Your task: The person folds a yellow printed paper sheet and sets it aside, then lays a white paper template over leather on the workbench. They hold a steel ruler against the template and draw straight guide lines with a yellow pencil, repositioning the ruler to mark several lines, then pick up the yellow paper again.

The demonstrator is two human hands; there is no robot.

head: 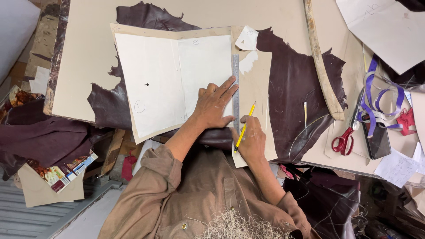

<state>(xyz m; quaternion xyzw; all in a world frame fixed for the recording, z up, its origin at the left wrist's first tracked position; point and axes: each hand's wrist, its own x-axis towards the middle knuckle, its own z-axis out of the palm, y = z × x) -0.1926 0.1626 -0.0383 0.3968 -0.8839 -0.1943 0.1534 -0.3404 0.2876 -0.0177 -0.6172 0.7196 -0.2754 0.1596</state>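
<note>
Nearest, the right hand (253,140) pinches a slim yellow pencil (245,127) beside the long steel ruler (236,95), which the left hand (214,105) pins with spread, flat fingers onto white paper pattern (164,79) over dark maroon leather (301,84).

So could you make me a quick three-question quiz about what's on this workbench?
1. True or false: the right hand holds a yellow pencil.
2. What does the left hand press flat?
A. red-handled scissors
B. metal ruler
C. purple ribbon
3. Fill in: under the paper patterns lies dark brown ____.

Key
1. True.
2. B. The fingers lie along the ruler's edge, on the white paper.
3. Leather, spread over the table.
</note>
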